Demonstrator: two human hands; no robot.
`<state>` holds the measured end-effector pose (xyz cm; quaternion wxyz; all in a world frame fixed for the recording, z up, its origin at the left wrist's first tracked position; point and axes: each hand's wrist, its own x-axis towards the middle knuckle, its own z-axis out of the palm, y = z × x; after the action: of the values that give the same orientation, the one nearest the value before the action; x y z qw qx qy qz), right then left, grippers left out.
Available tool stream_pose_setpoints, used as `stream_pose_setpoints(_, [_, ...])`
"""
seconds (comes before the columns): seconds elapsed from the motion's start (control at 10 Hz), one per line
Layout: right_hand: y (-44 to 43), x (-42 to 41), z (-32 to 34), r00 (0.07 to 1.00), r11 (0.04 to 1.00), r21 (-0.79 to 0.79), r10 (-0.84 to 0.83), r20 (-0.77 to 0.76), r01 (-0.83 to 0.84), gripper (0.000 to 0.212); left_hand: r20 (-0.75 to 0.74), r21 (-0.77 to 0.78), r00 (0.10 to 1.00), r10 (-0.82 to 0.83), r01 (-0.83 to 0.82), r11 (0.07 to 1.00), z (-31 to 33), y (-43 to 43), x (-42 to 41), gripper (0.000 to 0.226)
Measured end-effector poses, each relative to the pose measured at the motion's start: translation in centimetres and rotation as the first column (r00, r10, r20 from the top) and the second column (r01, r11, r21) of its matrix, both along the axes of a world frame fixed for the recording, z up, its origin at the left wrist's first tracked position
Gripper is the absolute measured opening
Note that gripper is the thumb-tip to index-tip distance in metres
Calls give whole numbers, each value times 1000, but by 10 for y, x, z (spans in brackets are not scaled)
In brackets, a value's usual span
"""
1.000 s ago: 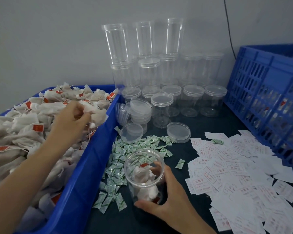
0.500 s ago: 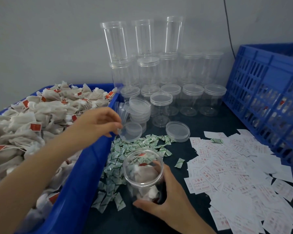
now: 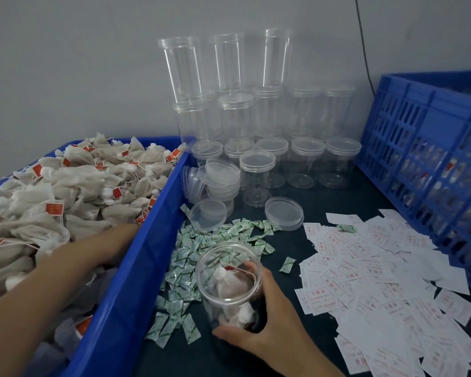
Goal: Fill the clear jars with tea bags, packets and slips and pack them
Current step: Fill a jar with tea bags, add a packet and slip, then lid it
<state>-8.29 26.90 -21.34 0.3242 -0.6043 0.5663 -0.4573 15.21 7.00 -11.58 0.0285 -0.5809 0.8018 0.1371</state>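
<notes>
My right hand (image 3: 267, 319) grips an open clear jar (image 3: 223, 265) standing on the dark table, thumb in front and fingers behind it. Several white tea bags with red tags lie inside the jar. My left hand (image 3: 112, 244) reaches into the blue bin (image 3: 147, 262) on the left and rests among the heaped tea bags (image 3: 65, 191). Its fingertips are buried by the bin wall, so I cannot see whether they hold a bag. Small green packets (image 3: 188, 254) are scattered around the jar. White slips with red print (image 3: 378, 281) cover the table to the right.
Empty clear jars (image 3: 256, 112), some with lids on, are stacked against the wall at the back. Loose lids (image 3: 283, 213) lie in front of them. A blue slatted crate (image 3: 433, 159) with filled jars inside stands at the right edge.
My left hand came from the bin to the jar's mouth and has gone back into the bin, nearer the front. The jar holds more tea bags. My right hand has stayed on the jar.
</notes>
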Motion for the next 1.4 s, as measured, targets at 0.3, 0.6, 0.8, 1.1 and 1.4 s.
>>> stream_pose_setpoints(0.3, [-1, 0, 0, 1000, 1000, 12, 4, -2, -4, 100, 61, -66, 998, -16, 20, 998, 4, -4, 9, 23])
stream_pose_setpoints(0.6, [0, 0, 1, 1000, 1000, -4, 1, 4, -1, 97, -12, -197, 994, 113, -113, 974, 10, -2, 3, 12])
stream_pose_setpoints(0.8, [-1, -1, 2, 1000, 1000, -8, 6, 10, -6, 96, -613, -370, 785, 89, -386, 845, 39, 3, -8, 25])
stream_pose_setpoints(1.1, [-1, 0, -2, 1000, 1000, -19, 13, 20, -13, 98, -852, -75, 505, -136, 139, 988, 73, 83, -73, 21])
stream_pose_setpoints(1.4, [-2, -1, -1, 1000, 999, -37, 12, 23, -11, 98, -625, -217, 736, -259, 155, 964, 53, 81, -67, 20])
